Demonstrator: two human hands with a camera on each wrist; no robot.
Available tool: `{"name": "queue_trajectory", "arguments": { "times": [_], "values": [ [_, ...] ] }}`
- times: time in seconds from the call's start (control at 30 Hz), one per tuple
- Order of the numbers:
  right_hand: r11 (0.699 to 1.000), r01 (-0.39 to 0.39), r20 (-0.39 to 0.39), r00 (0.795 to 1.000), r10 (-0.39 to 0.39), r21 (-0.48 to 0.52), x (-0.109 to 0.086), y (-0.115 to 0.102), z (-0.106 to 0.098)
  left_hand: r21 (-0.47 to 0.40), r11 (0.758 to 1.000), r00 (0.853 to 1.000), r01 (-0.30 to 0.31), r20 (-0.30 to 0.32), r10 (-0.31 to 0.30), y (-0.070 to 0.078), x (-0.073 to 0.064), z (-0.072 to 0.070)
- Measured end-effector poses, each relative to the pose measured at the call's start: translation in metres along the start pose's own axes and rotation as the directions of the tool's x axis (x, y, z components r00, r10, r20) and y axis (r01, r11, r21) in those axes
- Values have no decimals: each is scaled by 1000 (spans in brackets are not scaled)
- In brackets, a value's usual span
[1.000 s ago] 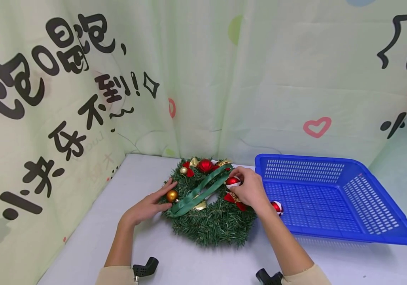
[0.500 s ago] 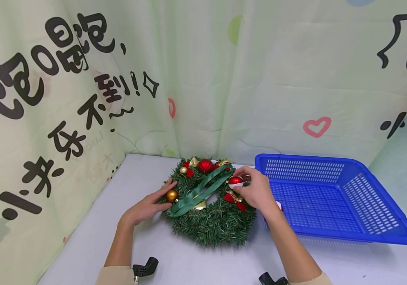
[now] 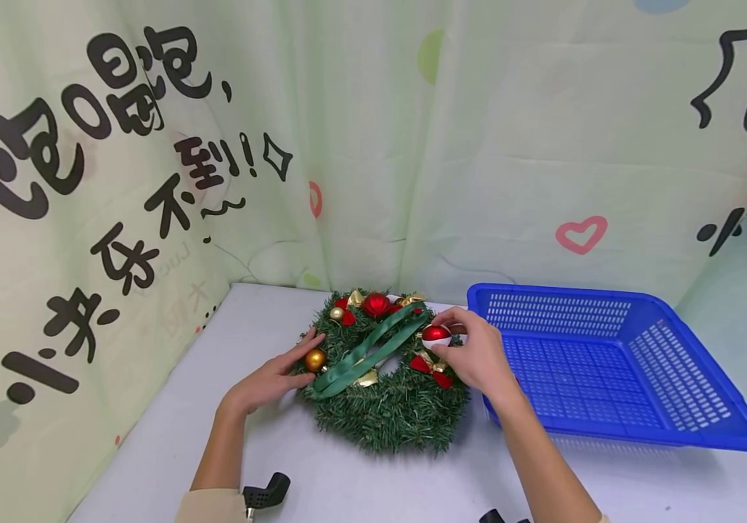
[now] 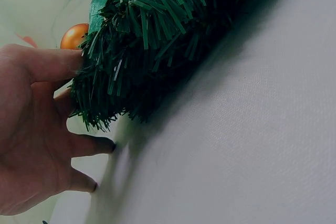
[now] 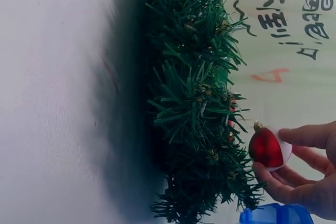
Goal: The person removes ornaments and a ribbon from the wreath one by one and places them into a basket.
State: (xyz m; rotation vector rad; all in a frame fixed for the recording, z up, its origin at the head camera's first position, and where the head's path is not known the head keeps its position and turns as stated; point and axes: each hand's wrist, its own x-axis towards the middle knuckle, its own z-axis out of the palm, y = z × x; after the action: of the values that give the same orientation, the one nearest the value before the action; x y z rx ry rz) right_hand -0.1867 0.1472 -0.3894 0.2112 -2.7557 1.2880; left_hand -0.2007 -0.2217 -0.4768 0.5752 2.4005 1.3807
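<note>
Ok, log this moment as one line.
Left hand: touches Christmas wreath | right hand: pinches red-and-white bauble at wreath's right side | blue basket: right of wreath

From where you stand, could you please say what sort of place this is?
Probably a curtained craft booth: pale green fabric curtains with black lettering border a white table bearing a round green artificial wreath.

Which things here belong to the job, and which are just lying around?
In the job:
green wreath, touched by left grip
red-and-white ball, in right grip

Apparently just around:
blue basket, beside the wreath
printed curtain, behind
</note>
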Motion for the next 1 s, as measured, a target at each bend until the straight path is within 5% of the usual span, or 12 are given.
{"name": "queue_trajectory", "arguments": {
  "times": [1.0],
  "values": [
    [995,44,-79,996,-38,85,-36,0,-26,-9,1000,1000,14,-1,-14,2,0,1]
  ]
}}
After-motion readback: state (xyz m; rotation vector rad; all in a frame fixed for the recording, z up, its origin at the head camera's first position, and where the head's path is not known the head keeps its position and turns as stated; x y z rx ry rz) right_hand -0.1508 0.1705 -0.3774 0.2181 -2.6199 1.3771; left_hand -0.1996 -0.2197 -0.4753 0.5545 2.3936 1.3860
